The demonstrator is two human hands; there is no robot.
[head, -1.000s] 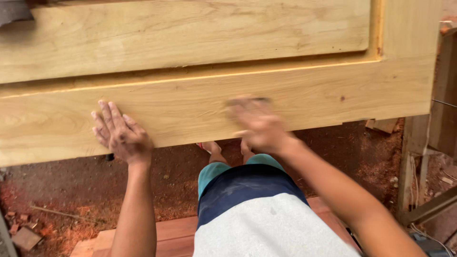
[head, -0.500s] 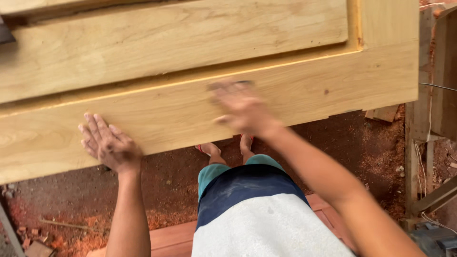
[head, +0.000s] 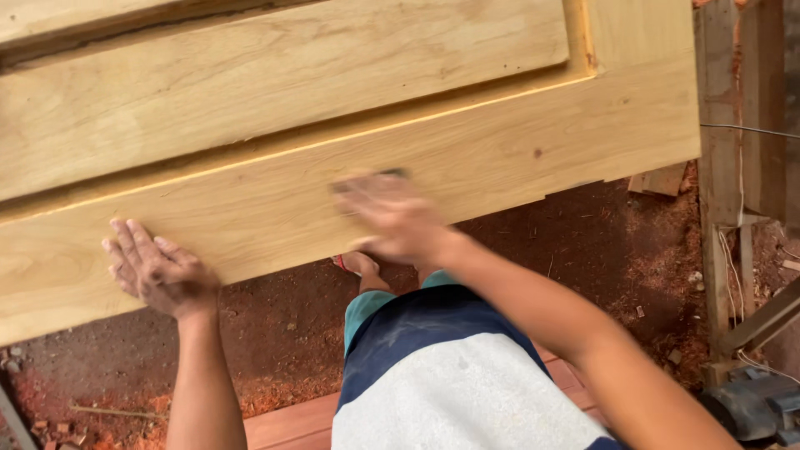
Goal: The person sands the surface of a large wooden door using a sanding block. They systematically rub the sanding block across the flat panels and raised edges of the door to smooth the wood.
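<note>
door panel point(head: 467, 158) of pale yellow wood fills the upper part of the head view, lying flat and slanted, with a raised inner board point(head: 275, 75) above and a wide flat rail along the near edge. the right hand point(head: 392, 218) presses down on that rail near its middle, blurred, with a small dark sanding pad point(head: 379, 177) showing just past the fingertips; the fingers lie over the pad and pin it against the wood, though the blur hides how tightly they curl. the left hand point(head: 158, 271) lies flat and open on the rail's near edge further left, fingers spread, gripping nothing, well apart from the right hand. below the panel are red dirt floor point(head: 275, 333) with sawdust, the person's feet, a reddish plank point(head: 287, 421), and wooden posts point(head: 721, 167) at the right.
</note>
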